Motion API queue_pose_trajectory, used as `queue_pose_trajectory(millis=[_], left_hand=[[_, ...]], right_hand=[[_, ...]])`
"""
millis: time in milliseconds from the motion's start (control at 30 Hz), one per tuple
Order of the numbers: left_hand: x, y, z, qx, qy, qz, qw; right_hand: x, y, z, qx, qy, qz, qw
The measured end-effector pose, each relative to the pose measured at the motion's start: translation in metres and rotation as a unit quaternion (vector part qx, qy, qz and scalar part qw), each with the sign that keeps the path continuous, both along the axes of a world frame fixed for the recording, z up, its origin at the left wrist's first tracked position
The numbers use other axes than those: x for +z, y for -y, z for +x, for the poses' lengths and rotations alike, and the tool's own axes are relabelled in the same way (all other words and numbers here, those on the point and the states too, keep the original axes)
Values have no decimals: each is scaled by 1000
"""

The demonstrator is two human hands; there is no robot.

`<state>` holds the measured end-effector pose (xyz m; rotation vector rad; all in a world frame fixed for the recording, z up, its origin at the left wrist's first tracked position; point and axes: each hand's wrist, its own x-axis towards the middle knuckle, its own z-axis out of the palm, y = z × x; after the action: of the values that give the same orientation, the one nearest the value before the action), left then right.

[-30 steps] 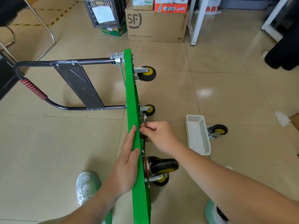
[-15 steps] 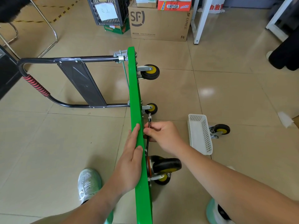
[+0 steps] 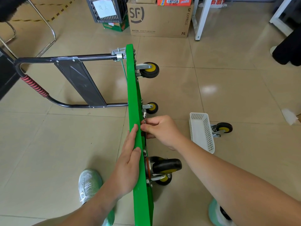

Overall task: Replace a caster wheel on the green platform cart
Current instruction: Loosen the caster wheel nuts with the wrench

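A glossy beige tiled floor (image 3: 228, 88) fills the room. Beyond the far end of the green platform cart (image 3: 132, 88) stand a cardboard box (image 3: 159, 20), a black crate (image 3: 107, 8) and a white table leg (image 3: 202, 18).

The cart stands on its long edge on the floor, straight ahead of the person. Its thin green deck runs away from the camera. Its black handle (image 3: 35, 86), wrapped in a red grip, lies out to the cart's left, and its wheels jut out to its right.

The left hand (image 3: 130, 159) lies flat along the cart's top edge, fingers straight and close together. The right hand (image 3: 161, 129), fingers curled, pinches a silvery metal tool (image 3: 144, 115) against the cart's underside, between the far and near wheels.

Four casters show on the cart: two far ones (image 3: 149, 70) and two near ones (image 3: 166, 165). One loose caster (image 3: 222, 128) lies on the floor to the cart's right, just beside one white mesh basket (image 3: 202, 132). Two pale shoes (image 3: 88, 183) stand one on each side of the cart.
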<state>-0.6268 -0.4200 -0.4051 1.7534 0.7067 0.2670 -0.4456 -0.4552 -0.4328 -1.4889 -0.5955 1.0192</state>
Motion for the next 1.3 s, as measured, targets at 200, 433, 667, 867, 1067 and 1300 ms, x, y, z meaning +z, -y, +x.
queue_pose_trajectory(millis=[200, 433, 667, 867, 1067, 1300], left_hand=[[2, 0, 0, -3, -17, 10, 1000], [5, 1, 2, 5, -9, -4, 1000], [4, 1, 1, 3, -10, -11, 1000], [-1, 0, 1, 3, -4, -9, 1000], [-9, -1, 1, 14, 16, -16, 1000], [-12, -3, 2, 10, 21, -2, 1000]], right_hand=[[-6, 6, 3, -32, -36, 8, 999], [3, 1, 10, -27, -23, 28, 999], [-16, -11, 30, -52, -60, -34, 996], [-37, -20, 40, -55, -136, -81, 986], [-47, -28, 39, -41, -191, -112, 974], [-51, -30, 36, -26, -196, -124, 972]])
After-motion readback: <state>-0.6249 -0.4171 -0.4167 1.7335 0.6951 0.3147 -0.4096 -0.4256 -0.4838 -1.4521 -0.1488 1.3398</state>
